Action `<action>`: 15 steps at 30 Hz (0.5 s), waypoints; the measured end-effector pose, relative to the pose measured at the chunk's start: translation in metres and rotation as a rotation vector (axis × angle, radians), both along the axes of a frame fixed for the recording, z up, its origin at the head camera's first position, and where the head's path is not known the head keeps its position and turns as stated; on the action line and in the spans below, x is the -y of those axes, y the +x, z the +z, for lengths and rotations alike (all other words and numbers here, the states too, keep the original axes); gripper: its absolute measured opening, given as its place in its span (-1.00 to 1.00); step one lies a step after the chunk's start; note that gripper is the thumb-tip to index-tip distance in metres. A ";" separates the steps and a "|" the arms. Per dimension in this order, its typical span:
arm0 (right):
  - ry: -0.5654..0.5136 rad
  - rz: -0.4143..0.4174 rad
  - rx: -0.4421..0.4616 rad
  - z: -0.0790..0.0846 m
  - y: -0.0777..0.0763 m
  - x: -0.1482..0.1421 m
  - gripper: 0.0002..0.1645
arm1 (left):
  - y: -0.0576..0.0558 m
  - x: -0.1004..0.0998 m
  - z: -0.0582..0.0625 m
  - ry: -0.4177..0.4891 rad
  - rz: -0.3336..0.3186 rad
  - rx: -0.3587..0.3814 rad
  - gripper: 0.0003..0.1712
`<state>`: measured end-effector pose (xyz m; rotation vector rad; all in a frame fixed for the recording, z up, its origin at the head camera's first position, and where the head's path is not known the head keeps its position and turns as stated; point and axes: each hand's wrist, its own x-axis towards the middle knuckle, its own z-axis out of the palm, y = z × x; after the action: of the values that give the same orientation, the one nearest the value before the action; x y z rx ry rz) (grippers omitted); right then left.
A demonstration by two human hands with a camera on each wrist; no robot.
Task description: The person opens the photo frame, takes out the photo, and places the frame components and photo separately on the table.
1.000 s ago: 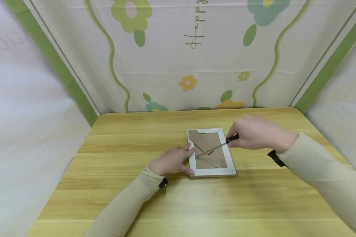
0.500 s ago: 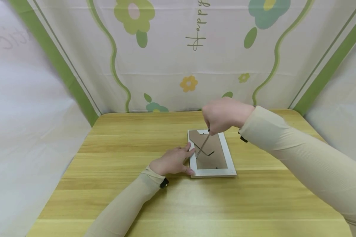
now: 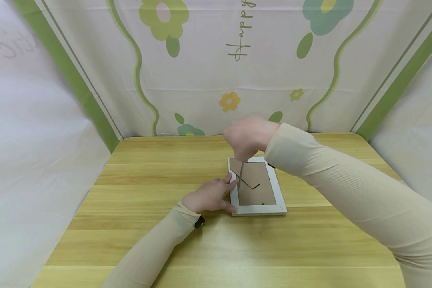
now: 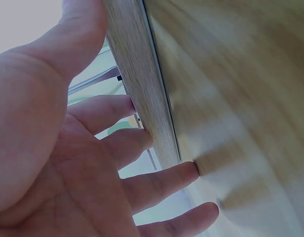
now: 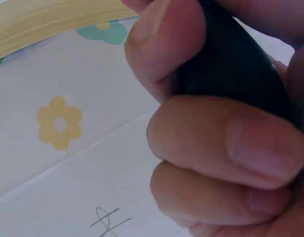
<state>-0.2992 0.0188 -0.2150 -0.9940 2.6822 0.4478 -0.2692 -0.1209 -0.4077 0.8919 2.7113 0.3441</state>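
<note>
A white picture frame [image 3: 279, 195] lies on the table, its brown backing board [image 3: 261, 196] and a thin dark bent line facing up. My right hand [image 3: 249, 136] is raised over the frame's far end and grips a screwdriver [image 3: 241, 175]. Its black handle [image 5: 236, 64] fills the curled fingers in the right wrist view; the metal shaft runs down to the inner left border, where the exact contact of the tip is too small to tell. My left hand [image 3: 208, 195] rests against the frame's left side, fingers fairly straight and spread, thumb at the near-left corner.
The wooden table [image 3: 147, 168] extends around the frame on all sides. Behind it hangs a white curtain [image 3: 201, 72] with flowers and green lines, and pale fabric walls [image 3: 39, 160] stand at both sides.
My right hand has moved left and upward, swinging the screwdriver from a low slant to nearly upright, with its tip staying near the same spot. The left hand and frame have not moved.
</note>
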 end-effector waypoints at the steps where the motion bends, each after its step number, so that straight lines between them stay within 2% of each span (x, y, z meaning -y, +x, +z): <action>1: 0.003 0.004 -0.003 0.000 0.000 0.002 -0.89 | 0.000 0.000 0.000 0.001 -0.003 -0.001 0.08; 10: 0.009 0.041 -0.026 0.001 0.004 0.011 -0.86 | -0.002 0.002 -0.002 -0.007 -0.011 -0.007 0.08; 15: 0.008 0.007 0.003 0.001 0.001 0.007 -0.90 | -0.002 0.002 -0.002 -0.004 -0.002 0.010 0.08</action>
<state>-0.2978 0.0115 -0.2145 -1.0012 2.6730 0.4573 -0.2711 -0.1227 -0.4102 0.8898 2.7012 0.3420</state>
